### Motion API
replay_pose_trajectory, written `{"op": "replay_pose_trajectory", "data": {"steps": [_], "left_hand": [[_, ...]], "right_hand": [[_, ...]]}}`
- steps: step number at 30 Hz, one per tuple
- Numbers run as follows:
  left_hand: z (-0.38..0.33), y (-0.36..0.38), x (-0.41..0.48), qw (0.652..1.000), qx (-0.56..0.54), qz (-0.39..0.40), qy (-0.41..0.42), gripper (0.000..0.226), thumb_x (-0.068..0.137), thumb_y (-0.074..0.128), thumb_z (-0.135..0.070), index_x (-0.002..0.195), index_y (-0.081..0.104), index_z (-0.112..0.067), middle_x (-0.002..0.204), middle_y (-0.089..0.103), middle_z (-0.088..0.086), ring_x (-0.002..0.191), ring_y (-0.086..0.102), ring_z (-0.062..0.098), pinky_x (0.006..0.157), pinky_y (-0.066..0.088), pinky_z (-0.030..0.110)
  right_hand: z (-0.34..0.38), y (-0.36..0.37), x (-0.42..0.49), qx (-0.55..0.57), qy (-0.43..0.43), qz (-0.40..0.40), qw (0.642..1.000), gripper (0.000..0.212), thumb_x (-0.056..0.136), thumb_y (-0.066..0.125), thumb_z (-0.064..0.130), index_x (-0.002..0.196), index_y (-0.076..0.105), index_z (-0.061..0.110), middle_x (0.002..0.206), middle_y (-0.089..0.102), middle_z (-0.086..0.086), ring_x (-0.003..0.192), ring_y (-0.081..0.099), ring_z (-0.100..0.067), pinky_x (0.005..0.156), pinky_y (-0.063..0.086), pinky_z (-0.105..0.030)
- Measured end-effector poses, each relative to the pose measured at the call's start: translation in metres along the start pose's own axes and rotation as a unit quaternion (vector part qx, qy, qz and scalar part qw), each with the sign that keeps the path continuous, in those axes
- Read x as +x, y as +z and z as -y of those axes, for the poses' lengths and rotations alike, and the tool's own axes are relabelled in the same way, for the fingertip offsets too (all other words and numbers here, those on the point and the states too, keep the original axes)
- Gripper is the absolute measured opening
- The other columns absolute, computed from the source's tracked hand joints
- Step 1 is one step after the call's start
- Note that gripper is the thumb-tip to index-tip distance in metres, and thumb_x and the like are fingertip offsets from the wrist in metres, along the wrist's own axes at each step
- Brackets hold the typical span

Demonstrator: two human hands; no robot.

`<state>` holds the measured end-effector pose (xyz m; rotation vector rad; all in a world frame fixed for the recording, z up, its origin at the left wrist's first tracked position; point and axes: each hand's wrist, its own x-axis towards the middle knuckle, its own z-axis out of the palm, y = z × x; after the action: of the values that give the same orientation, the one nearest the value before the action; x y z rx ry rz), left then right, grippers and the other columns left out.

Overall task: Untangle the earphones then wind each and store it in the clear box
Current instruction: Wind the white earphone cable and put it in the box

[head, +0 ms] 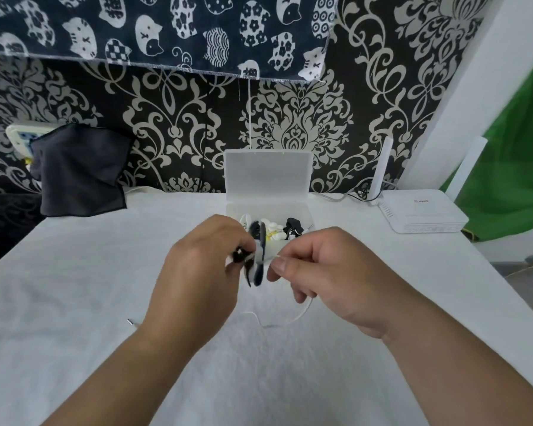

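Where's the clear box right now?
Head view, centre: the clear box stands open at the table's far edge by the patterned wall, left of the white router.

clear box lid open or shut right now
Open. The clear box has its lid standing upright behind the base, and wound earphones lie uncovered inside.

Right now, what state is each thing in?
clear box: lid open, earphones inside.
left hand: grips the bundle.
bundle: black and white, held off the table.
right hand: pinches the white cord.
white cord: slack, trailing onto the table.
plug: lying on the table.
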<state>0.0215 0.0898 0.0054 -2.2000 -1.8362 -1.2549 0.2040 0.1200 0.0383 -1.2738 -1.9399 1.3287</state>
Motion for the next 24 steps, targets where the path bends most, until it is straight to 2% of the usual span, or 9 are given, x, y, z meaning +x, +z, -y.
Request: {"op": "replay_pose_trajectory", "data": {"steps": [2,4,6,9,12,15,19,21,24], "left_hand": [[-0.002,0.001,0.0,0.999,-0.017,0.038,0.02,0.038,0.064,0.081,0.013,0.081,0.07,-0.02,0.087,0.064,-0.013,0.079,0.056,0.004,0.069,0.039,0.003],[-0.005,0.0,0.001,0.996,-0.057,0.064,0.004,0.041,0.066,0.081,0.011,0.08,0.069,-0.025,0.087,0.065,-0.016,0.083,0.06,0.004,0.072,0.045,0.009],[-0.006,-0.003,0.002,0.991,-0.101,0.084,-0.012,0.044,0.069,0.081,0.01,0.079,0.069,-0.03,0.09,0.066,-0.016,0.086,0.064,0.007,0.075,0.05,0.018],[-0.008,-0.005,0.003,0.98,-0.156,0.122,-0.027,0.047,0.072,0.079,0.01,0.08,0.067,-0.034,0.093,0.066,-0.017,0.09,0.067,0.009,0.082,0.054,0.023],[-0.011,-0.006,0.002,0.966,-0.203,0.152,-0.041,0.051,0.075,0.077,0.011,0.088,0.064,-0.037,0.093,0.067,-0.016,0.094,0.068,0.01,0.086,0.055,0.023],[-0.011,-0.007,0.002,0.962,-0.221,0.162,-0.015,0.056,0.077,0.075,0.01,0.099,0.065,-0.04,0.097,0.064,-0.014,0.095,0.067,0.012,0.088,0.053,0.019],[-0.011,-0.005,0.0,0.948,-0.254,0.191,0.008,0.059,0.079,0.073,0.012,0.108,0.071,-0.04,0.101,0.06,-0.012,0.098,0.064,0.017,0.091,0.053,0.024],[-0.011,-0.004,-0.002,0.947,-0.257,0.191,0.005,0.056,0.079,0.072,0.013,0.104,0.075,-0.037,0.1,0.059,-0.011,0.097,0.064,0.018,0.091,0.054,0.03],[-0.009,-0.003,0.0,0.942,-0.292,0.164,-0.019,0.055,0.077,0.07,0.018,0.098,0.076,-0.033,0.098,0.06,-0.01,0.095,0.064,0.021,0.091,0.053,0.026]], "right_hand": [[0.001,-0.005,0.0,-0.031,-0.028,-0.037,0.998,0.018,0.091,0.068,0.023,0.076,0.075,0.014,0.057,0.057,-0.004,0.057,0.056,-0.016,0.063,0.045,-0.036],[0.001,-0.01,0.0,-0.059,-0.047,-0.082,0.994,0.016,0.09,0.07,0.019,0.076,0.076,0.014,0.064,0.062,-0.008,0.06,0.055,-0.021,0.061,0.045,-0.032],[0.001,-0.015,0.0,-0.086,-0.058,-0.12,0.987,0.015,0.089,0.07,0.019,0.076,0.076,0.017,0.065,0.066,0.002,0.057,0.054,-0.005,0.057,0.041,-0.017],[-0.002,-0.019,0.001,-0.106,-0.06,-0.153,0.981,0.01,0.086,0.074,0.022,0.075,0.076,0.023,0.07,0.069,0.013,0.067,0.06,0.001,0.06,0.042,-0.01],[-0.005,-0.021,0.003,-0.094,-0.063,-0.159,0.981,0.007,0.082,0.078,0.023,0.076,0.076,0.025,0.071,0.069,0.014,0.068,0.06,-0.001,0.061,0.042,-0.01],[-0.007,-0.021,0.006,-0.066,-0.058,-0.152,0.985,0.006,0.083,0.078,0.023,0.078,0.077,0.024,0.071,0.069,0.011,0.065,0.059,-0.002,0.061,0.042,-0.012],[-0.014,-0.022,0.01,0.018,-0.029,-0.123,0.992,0.008,0.085,0.077,0.019,0.077,0.076,0.019,0.069,0.069,-0.002,0.065,0.057,-0.008,0.069,0.045,-0.026],[-0.016,-0.022,0.01,0.038,-0.017,-0.112,0.993,0.008,0.086,0.076,0.017,0.078,0.075,0.018,0.066,0.068,0.002,0.065,0.058,-0.005,0.067,0.046,-0.021],[-0.017,-0.023,0.011,0.085,-0.02,-0.122,0.989,0.005,0.084,0.077,0.013,0.082,0.075,0.017,0.069,0.069,0.004,0.064,0.059,-0.004,0.061,0.044,-0.012]]}}
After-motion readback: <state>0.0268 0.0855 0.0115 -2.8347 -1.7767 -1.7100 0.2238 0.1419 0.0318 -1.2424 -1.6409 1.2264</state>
